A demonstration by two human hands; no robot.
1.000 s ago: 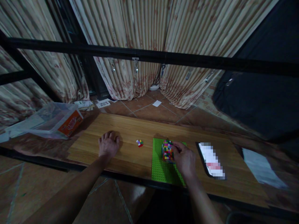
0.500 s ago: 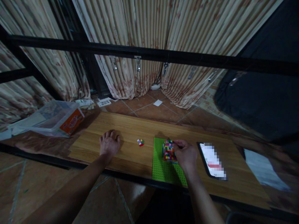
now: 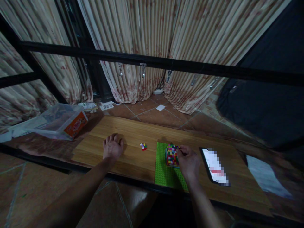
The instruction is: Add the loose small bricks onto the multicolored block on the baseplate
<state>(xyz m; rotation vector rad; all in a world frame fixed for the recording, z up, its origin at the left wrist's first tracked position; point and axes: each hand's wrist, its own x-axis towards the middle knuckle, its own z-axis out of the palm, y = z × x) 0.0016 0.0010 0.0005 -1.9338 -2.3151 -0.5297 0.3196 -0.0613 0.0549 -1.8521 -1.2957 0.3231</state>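
A block of many-coloured toy bricks [image 3: 171, 155] stands on a green studded baseplate [image 3: 162, 174]. My right hand [image 3: 189, 161] is at the block's right side, thumb and fingers pinched together near its upper right corner. Whatever lies between those fingertips is too small to make out, and the hand covers part of the block and plate. My left hand [image 3: 112, 148] rests palm down on the wooden tabletop [image 3: 133, 161], its fingers laid out and slightly bent. Between that hand and the baseplate lies a small cluster of loose bricks [image 3: 143, 146] in white, red, green and other colours.
A phone [image 3: 215, 166] with a lit screen lies right of my right hand. Past it is a white sheet [image 3: 267, 175]. On the far left sits a clear plastic box [image 3: 59, 122] with an orange label. A dark metal bar [image 3: 152, 60] crosses before the curtains.
The camera has tilted slightly, so the scene sits a little lower. My right hand's fingertips have shifted slightly at the block's corner. My left hand stays in place on the tabletop.
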